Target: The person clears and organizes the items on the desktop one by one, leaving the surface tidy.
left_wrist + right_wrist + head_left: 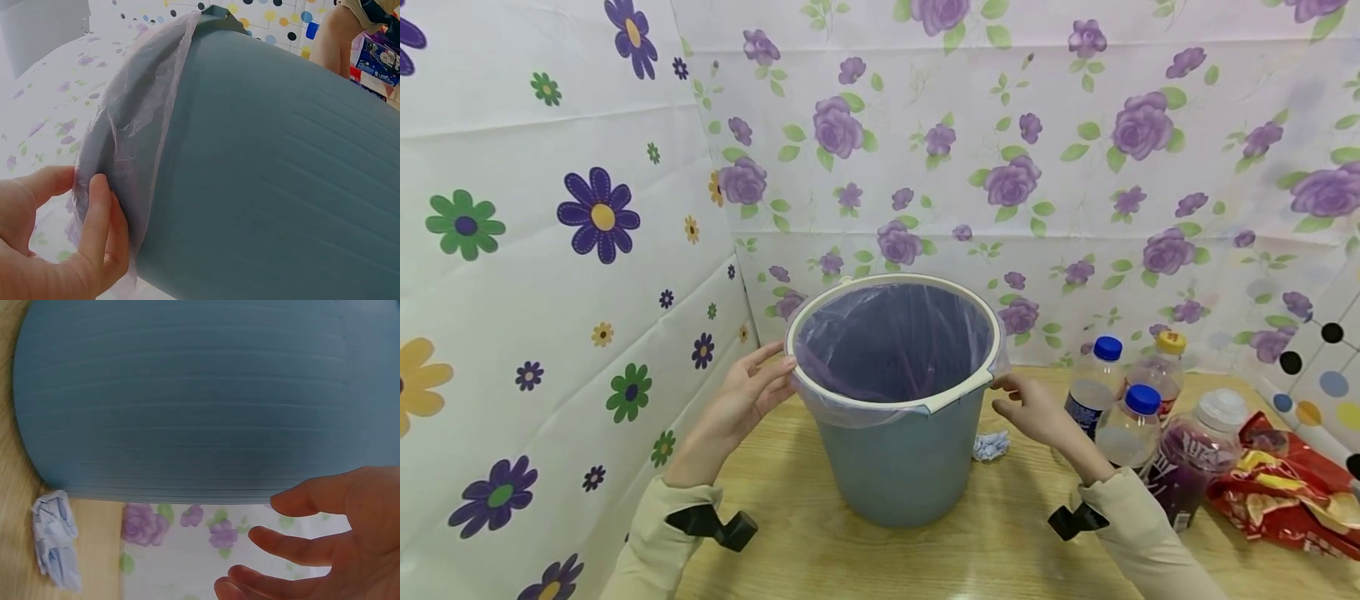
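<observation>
Bucket (898, 475) stands on the surface (1015, 542), with bag (842, 413) folded over its rim (887, 406), I think so it does not slip inside. Left hand (752, 392) pinches bag and rim between its fingers; right hand (1037, 408) is close beside, fingers relaxed, holding nothing.

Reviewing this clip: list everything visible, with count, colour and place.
Bin: one, blue-grey with cream rim, on the table
Liner: one, translucent pale purple, inside the bin and over its rim
Crumpled paper: one piece, whitish, right of the bin
Bottles: four; two blue caps, one yellow, one white; right
Snack packaging: count unclear, mainly red, far right
Table: one, wood-toned, underneath
Wall coverings: white, flowered or dotted, around the table
Wrist mounts: two, black, one per wrist
Sleeves: two, beige, on the forearms
Left hand: one, bare, pinching the lined rim
Right hand: one, bare, by the bin's right side
</observation>
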`<state>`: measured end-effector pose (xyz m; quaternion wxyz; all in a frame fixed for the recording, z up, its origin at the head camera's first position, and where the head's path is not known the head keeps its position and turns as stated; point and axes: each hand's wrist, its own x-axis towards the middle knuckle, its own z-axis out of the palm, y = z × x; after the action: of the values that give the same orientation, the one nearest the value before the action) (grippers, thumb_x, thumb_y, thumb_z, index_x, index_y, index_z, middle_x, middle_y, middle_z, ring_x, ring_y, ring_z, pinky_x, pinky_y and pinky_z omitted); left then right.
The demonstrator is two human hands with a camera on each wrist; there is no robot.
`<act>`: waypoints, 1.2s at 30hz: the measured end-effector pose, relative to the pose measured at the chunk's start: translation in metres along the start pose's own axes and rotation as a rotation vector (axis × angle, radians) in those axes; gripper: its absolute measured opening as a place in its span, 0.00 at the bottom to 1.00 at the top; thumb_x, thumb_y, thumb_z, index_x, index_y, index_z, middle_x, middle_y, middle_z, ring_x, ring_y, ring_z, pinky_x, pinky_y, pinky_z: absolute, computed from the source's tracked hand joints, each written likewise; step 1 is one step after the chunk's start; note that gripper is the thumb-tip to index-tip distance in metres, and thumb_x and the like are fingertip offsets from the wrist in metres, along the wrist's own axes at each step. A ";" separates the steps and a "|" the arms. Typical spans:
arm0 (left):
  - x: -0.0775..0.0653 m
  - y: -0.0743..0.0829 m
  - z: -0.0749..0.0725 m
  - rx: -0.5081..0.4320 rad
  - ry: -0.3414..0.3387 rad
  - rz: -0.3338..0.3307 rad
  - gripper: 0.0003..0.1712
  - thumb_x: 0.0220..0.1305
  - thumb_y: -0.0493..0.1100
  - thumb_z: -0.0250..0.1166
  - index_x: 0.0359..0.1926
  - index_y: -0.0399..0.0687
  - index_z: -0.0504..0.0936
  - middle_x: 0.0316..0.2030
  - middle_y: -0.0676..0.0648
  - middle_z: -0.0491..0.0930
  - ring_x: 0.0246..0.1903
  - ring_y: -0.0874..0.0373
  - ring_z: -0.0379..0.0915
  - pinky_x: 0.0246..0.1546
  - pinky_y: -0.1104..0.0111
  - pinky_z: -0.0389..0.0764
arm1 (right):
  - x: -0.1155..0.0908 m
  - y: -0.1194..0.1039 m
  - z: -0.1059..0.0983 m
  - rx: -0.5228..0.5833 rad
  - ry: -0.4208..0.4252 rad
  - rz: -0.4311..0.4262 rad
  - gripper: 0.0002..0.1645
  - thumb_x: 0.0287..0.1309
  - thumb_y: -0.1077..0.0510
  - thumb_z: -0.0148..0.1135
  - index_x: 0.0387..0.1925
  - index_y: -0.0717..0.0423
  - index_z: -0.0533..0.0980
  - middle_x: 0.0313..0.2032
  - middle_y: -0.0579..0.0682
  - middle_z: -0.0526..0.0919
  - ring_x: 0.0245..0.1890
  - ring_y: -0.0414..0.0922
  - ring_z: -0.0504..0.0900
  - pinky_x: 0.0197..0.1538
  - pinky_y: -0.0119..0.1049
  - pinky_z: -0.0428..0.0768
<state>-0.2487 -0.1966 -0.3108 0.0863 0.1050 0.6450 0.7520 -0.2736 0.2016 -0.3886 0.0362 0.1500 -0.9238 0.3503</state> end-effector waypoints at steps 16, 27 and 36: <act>0.002 0.001 0.000 0.050 0.013 -0.005 0.42 0.70 0.40 0.55 0.74 0.33 0.41 0.54 0.44 0.74 0.47 0.64 0.80 0.51 0.77 0.81 | 0.000 0.016 0.019 -0.078 -0.121 0.007 0.20 0.61 0.62 0.58 0.53 0.69 0.74 0.52 0.69 0.78 0.53 0.68 0.75 0.54 0.59 0.77; 0.001 0.000 0.000 0.037 0.005 0.004 0.41 0.70 0.39 0.54 0.74 0.32 0.42 0.52 0.46 0.75 0.47 0.65 0.80 0.50 0.77 0.81 | 0.003 0.026 0.031 -0.168 -0.230 -0.014 0.28 0.56 0.65 0.63 0.57 0.75 0.70 0.54 0.71 0.76 0.58 0.69 0.72 0.61 0.60 0.72; 0.000 -0.001 -0.001 0.026 0.000 0.010 0.41 0.71 0.39 0.54 0.74 0.32 0.42 0.50 0.49 0.77 0.46 0.65 0.80 0.50 0.77 0.81 | 0.005 0.028 0.041 -0.234 -0.296 0.010 0.29 0.51 0.66 0.65 0.57 0.69 0.73 0.55 0.70 0.75 0.57 0.67 0.73 0.60 0.60 0.74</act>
<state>-0.2488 -0.1969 -0.3119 0.0812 0.1096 0.6543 0.7439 -0.2849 0.1934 -0.4371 -0.0845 0.1900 -0.9543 0.2147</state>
